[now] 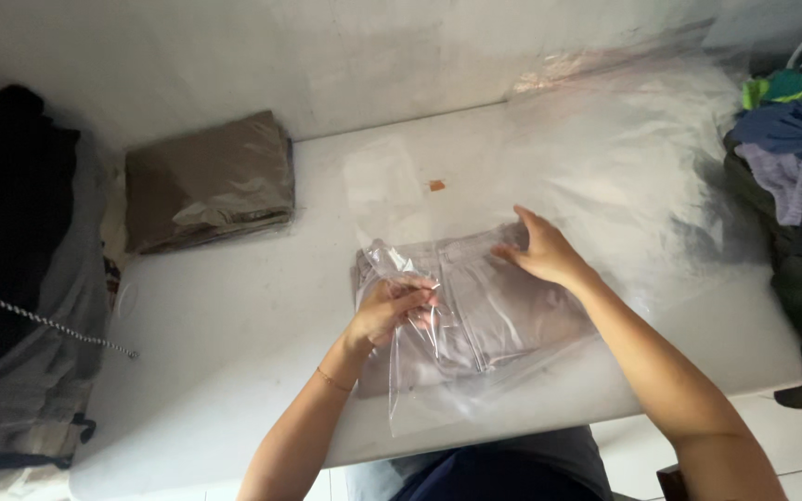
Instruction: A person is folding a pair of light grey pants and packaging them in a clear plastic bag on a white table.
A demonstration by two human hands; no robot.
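A folded grey-beige garment lies on the white table, partly inside a clear plastic bag. My left hand pinches the bag's edge at the garment's left side. My right hand rests flat on the garment's far right corner, fingers spread over the cloth. The bag's loose end hangs toward the table's near edge.
A packed stack of brown-grey garments in plastic sits at the far left of the table. A stack of clear bags lies at the far right. Dark clothes are piled on the left, and mixed coloured clothes on the right.
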